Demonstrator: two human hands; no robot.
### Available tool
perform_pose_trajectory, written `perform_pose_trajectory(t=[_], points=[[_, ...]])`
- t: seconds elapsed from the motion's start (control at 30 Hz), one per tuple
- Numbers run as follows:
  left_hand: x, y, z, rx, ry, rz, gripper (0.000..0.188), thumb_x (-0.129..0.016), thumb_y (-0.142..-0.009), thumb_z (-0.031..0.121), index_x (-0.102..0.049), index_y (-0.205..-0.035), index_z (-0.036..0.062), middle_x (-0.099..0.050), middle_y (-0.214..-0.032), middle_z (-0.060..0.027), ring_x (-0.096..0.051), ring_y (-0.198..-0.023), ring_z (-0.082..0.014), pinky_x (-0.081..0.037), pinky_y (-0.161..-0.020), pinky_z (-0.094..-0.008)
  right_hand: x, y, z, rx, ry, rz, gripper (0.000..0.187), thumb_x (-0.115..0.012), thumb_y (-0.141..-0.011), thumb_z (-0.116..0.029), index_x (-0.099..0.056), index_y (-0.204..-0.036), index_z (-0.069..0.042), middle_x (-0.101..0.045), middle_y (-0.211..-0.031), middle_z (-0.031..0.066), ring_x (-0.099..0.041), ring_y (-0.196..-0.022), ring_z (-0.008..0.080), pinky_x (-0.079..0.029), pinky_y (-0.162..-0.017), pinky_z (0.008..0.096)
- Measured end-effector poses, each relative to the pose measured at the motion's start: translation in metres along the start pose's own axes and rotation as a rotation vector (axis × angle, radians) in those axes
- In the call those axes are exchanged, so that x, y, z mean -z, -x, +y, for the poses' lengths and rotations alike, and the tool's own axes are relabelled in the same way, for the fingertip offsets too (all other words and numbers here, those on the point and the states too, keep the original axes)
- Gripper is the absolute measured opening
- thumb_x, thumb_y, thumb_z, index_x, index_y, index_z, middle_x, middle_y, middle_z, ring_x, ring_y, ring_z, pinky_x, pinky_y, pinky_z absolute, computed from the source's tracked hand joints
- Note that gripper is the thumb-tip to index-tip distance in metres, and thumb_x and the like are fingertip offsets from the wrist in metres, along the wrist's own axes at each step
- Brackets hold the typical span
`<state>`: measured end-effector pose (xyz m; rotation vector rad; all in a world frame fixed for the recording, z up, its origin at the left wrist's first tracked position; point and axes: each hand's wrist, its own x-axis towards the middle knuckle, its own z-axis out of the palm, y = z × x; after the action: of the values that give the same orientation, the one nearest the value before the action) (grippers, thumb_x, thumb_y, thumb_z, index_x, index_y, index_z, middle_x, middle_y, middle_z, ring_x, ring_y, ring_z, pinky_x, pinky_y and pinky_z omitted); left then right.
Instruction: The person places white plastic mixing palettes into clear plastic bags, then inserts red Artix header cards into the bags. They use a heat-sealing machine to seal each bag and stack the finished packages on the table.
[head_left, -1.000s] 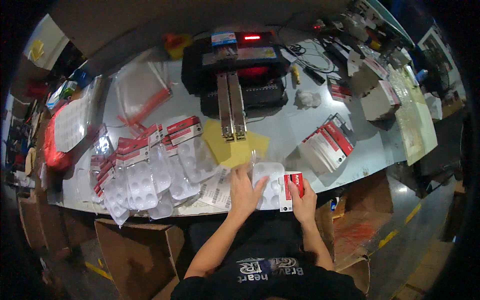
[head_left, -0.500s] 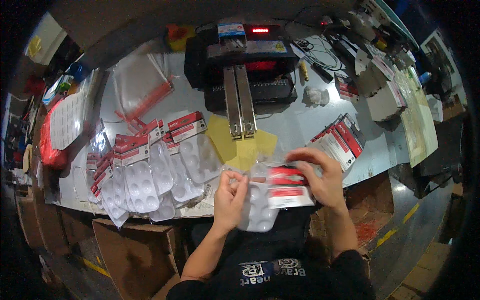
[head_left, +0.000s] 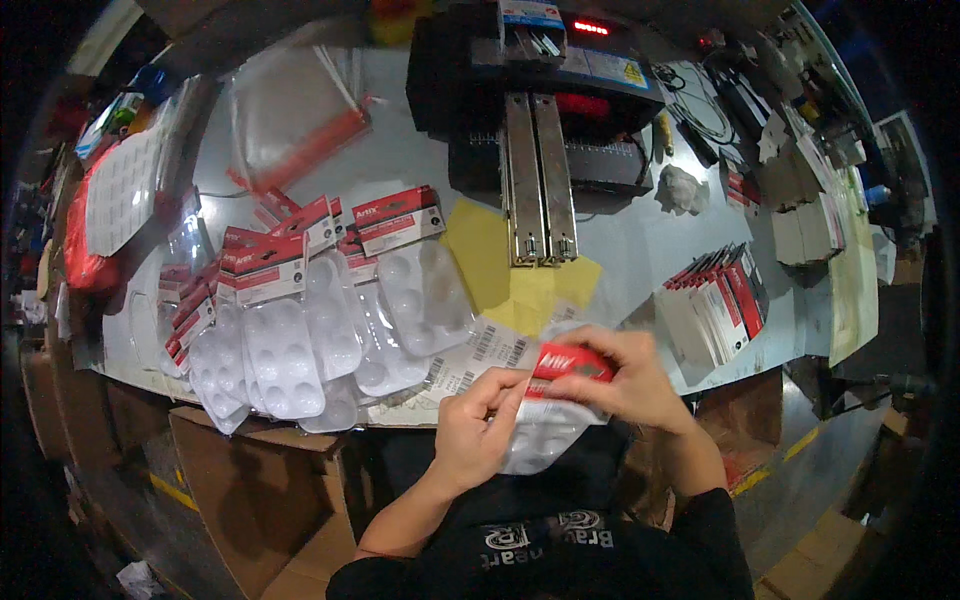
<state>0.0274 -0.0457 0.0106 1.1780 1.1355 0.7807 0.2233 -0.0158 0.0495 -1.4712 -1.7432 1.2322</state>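
Observation:
My left hand pinches the upper edge of a white plastic paint palette in what looks like a clear bag, held over the table's front edge. In my right hand is a red and white header card, pressed against the top of the palette; the fingers partly cover it. On the left lies an overlapping pile of white paint palettes topped with the same kind of card. A stack of folded header cards stands to the right.
A black machine with two metal rails stands at the back, yellow sheets under the rails. Clear bags lie behind the pile. Barcode label sheets are near my hands. Cardboard boxes stand below the table.
My right hand has brought the header card left onto the top of the palette. My left hand has shifted slightly right and down. The whole view has shifted too.

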Motion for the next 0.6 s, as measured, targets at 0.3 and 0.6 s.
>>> perform_pose_trajectory(t=[0.3, 0.6], points=[[-0.004, -0.002, 0.006, 0.017, -0.024, 0.072, 0.014, -0.056, -0.092, 0.013, -0.062, -0.090, 0.0000, -0.065, -0.071, -0.0040, -0.048, -0.061, -0.0042, -0.039, -0.058, -0.0206, -0.005, -0.007, 0.010, 0.164, 0.080, 0.222, 0.025, -0.073, -0.077, -0.021, -0.065, -0.090, -0.001, -0.064, -0.071, 0.0114, -0.062, -0.057, 0.0183, -0.048, -0.053, 0.0277], [-0.006, -0.001, 0.005, -0.083, -0.029, 0.061, 0.013, -0.059, -0.089, 0.013, -0.063, -0.089, 0.0005, -0.058, -0.059, -0.0032, -0.044, -0.054, -0.0026, -0.037, -0.050, -0.0206, 0.010, -0.005, 0.015, 0.333, 0.243, 0.080, 0.017, -0.065, -0.083, -0.021, -0.065, -0.086, -0.004, -0.060, -0.066, 0.0094, -0.059, -0.052, 0.0224, -0.044, -0.046, 0.0299]])
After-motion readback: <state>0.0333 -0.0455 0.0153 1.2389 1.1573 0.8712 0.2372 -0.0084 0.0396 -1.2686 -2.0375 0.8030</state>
